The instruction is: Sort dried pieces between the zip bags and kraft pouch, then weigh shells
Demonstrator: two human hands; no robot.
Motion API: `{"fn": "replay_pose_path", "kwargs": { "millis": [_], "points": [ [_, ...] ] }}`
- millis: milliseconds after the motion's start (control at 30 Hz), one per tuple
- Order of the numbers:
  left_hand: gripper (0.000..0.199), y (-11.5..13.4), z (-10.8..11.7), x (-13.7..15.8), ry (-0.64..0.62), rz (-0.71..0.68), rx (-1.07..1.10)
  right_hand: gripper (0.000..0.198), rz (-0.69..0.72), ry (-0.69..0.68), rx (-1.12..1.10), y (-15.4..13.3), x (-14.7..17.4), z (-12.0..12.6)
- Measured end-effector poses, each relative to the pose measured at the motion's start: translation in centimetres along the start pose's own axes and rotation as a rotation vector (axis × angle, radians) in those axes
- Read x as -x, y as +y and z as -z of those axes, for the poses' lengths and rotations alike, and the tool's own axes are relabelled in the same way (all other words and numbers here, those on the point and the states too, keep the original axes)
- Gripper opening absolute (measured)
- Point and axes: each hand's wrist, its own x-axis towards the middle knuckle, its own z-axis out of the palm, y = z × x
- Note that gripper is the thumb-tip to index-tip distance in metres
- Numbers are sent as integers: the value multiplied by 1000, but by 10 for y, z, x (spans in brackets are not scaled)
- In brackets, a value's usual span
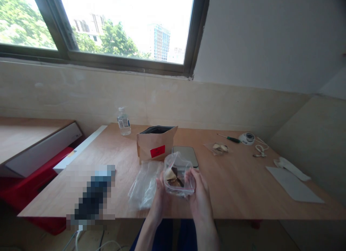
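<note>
Between my two hands is a clear zip-lock bag (177,173) with brown and cream dried pieces inside, its mouth facing me. My left hand (158,197) grips the bag's left side, and my right hand (199,186) closes on its right edge. Just left of it lie flat clear plastic bags (146,184). Behind stands a brown paper pouch (154,144) with a red label, its top gaping. A flat device with a pale top, perhaps a small scale (189,154), sits partly hidden behind the held bag.
A small clear bag with pale pieces (220,147) lies to the right. Beyond it are a screwdriver (233,139), a dome camera (247,138) with its cable, and white sheets (294,184). A water bottle (124,122) stands back left; a blurred dark object (93,197) lies front left.
</note>
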Motion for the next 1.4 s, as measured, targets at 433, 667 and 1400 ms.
{"fn": "replay_pose_path", "kwargs": {
  "millis": [433,667,1400],
  "points": [
    [53,8,20,-10,395,-178,-62,16,695,-234,625,6,13,-16],
    [44,4,25,-9,586,-176,-218,43,401,-649,692,6,3,-25],
    [46,21,13,-6,577,-280,-451,34,359,-620,732,-1,-3,-25]
  ]
}}
